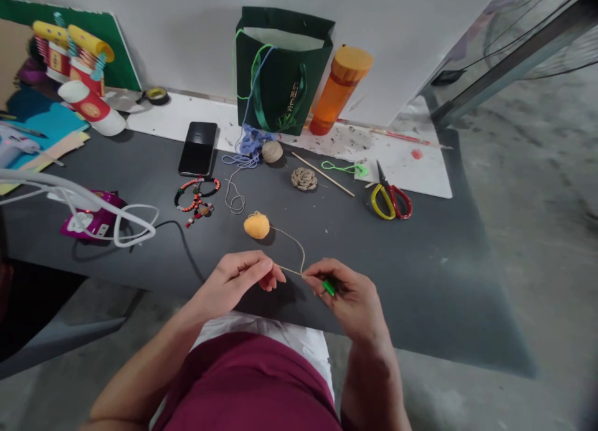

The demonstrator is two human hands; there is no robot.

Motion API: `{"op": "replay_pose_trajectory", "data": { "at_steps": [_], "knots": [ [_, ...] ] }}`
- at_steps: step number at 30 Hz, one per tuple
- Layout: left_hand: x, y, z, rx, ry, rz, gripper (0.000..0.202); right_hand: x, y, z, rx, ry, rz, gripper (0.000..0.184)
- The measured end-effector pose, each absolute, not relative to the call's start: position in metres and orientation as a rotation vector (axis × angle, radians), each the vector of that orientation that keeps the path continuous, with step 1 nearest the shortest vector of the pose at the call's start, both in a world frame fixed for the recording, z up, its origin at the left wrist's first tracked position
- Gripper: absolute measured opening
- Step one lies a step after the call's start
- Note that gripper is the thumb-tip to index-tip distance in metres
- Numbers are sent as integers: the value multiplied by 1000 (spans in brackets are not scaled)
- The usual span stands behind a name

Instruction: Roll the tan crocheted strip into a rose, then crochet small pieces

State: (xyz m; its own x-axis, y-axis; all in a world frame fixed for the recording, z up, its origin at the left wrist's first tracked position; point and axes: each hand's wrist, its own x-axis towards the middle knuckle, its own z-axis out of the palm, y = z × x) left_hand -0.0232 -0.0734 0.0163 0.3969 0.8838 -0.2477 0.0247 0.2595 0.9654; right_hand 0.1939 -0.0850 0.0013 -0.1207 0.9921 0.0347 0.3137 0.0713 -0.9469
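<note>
- Pinches thin yarn [289, 269] in the left hand [246, 275], thumb pressed to finger, other fingers loosely curled.
- Grips a small green stick [329, 287] in the right hand [348, 297], fingers folded in, with the yarn pinched at the tips too.
- Pulls the yarn nearly straight between both hands, over the near side of the bench [448, 288].
- Curves from the right fingertips back to the yellow ball [256, 225], resting just past the left hand.
- Seems close to the start: shows no row of loops, only plain yarn.
- Can't tell about a tiny loop at the right fingertips.
- Looks to have plenty left on the ball, not cut off, with scissors [391, 194] lying well apart.
</note>
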Motion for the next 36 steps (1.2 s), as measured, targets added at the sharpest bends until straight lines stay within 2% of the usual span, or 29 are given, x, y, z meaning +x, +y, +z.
{"op": "replay_pose_trajectory", "data": {
  "at_steps": [4,6,10,12,17,20,28,36],
  "knots": [
    [-34,-70,20,1348,1010,610,34,194,-84,6,-1420,-1479,1032,12],
    [-38,-71,20,1487,1157,613,30,194,-84,9,-1444,-1479,988,13],
    [-34,-78,19,1585,1514,992,22,190,-83,13,-1388,-1551,990,11],
    [-27,-83,17,1499,1377,1107,29,187,-82,15,-1350,-1588,1017,10],
    [-5,-88,-2,1279,862,1068,48,183,-82,18,-1325,-1607,1041,11],
    [2,-86,-13,1167,766,1115,48,186,-81,17,-1336,-1596,1025,11],
    [1,-72,-8,680,719,1053,42,183,-78,13,-1441,-1495,1026,14],
    [5,-68,-16,691,787,1025,56,178,-76,11,-1443,-1484,1111,16]
  ]
}}
